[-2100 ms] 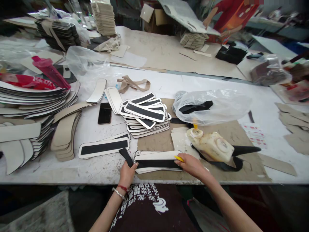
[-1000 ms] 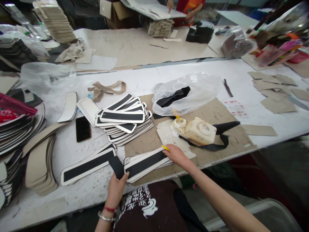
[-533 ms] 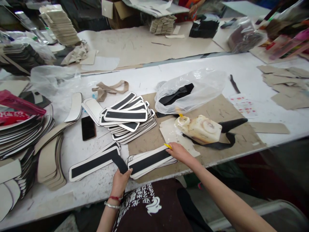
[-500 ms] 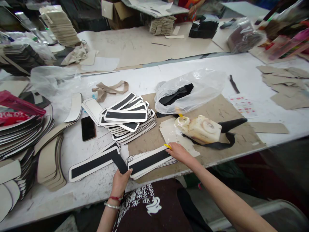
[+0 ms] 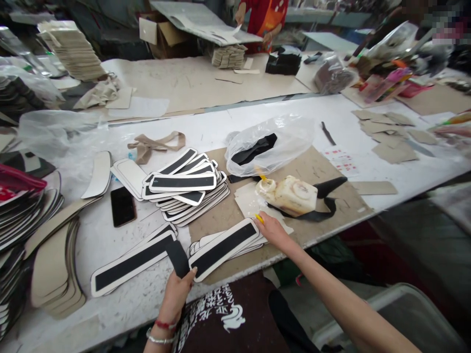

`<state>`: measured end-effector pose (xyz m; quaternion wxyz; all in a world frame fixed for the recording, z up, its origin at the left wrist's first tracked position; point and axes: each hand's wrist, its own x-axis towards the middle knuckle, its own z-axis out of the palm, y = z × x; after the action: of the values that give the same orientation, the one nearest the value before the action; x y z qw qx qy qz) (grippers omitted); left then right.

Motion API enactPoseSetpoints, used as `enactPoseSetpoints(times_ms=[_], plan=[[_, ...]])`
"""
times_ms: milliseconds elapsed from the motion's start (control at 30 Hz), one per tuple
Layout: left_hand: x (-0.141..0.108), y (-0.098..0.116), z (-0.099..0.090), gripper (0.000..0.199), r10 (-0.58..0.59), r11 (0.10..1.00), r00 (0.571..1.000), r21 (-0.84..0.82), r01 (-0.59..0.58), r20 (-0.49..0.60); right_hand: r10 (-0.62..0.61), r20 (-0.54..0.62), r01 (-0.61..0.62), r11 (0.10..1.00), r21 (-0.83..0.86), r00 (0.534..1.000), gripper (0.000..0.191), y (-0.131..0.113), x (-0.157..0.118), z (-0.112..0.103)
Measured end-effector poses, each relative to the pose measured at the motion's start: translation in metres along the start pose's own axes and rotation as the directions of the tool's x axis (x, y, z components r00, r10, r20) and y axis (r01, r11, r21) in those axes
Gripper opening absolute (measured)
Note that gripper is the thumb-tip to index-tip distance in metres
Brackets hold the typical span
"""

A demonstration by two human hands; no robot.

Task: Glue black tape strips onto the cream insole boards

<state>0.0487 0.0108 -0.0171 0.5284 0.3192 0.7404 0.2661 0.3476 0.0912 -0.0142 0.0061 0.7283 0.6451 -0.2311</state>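
My left hand (image 5: 177,290) is closed on a black strip (image 5: 178,259) of flat material. Its thumb touches the near end of a long white panel (image 5: 225,249) with a black band along its middle. At the far end of that panel, my right hand (image 5: 274,230) pinches a small yellow tool (image 5: 259,218), mostly covered by the fingers. More white panels lie beneath this one. To the left, under the free end of the black strip, rests a similar banded panel (image 5: 132,264). A fanned pile of banded panels (image 5: 184,181) sits behind.
A stained plastic glue container (image 5: 297,195) with a yellow stick in its opening stands right of the pile. Beyond it lies a clear bag (image 5: 287,152) holding black pieces. A phone (image 5: 123,207) and curved beige panels (image 5: 51,269) are at left. Another person (image 5: 265,22) stands across the table.
The camera view has shifted, so the table items appear farther left and lower, and more of the person across shows. Both hands keep their places at the panel's ends.
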Motion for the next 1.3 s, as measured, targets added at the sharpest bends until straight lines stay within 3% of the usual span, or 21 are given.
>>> enactPoseSetpoints(times_ms=[200,367,567,800,1000,1300], plan=[[0.001,0.002,-0.015,0.035,-0.037,0.987,0.991,-0.147,0.057,0.129,-0.079,-0.073,0.082,0.996,0.043,0.994,0.022,0.0,-0.008,-0.005],[-0.003,0.009,-0.033,0.039,0.004,0.987,0.981,-0.157,0.027,0.196,-0.128,-0.052,0.137,0.958,0.251,0.99,0.028,-0.012,-0.02,-0.017],[-0.008,0.012,-0.041,0.04,0.005,0.988,0.982,-0.155,0.025,0.191,-0.141,0.09,0.038,0.715,0.698,0.986,0.023,-0.035,-0.038,-0.031],[-0.007,0.007,-0.043,0.039,0.023,0.981,0.985,-0.193,0.01,0.169,-0.071,-0.051,0.087,0.773,0.628,0.996,0.023,-0.049,-0.052,-0.039],[-0.009,0.016,-0.047,0.039,-0.037,0.968,0.986,-0.238,0.075,0.162,-0.107,0.044,0.039,0.664,0.746,0.993,0.02,-0.043,-0.057,-0.034],[-0.013,0.017,-0.05,0.035,-0.04,0.912,0.952,-0.378,0.159,0.304,-0.148,0.115,-0.023,0.516,0.856,0.982,0.019,-0.039,-0.06,-0.038]])
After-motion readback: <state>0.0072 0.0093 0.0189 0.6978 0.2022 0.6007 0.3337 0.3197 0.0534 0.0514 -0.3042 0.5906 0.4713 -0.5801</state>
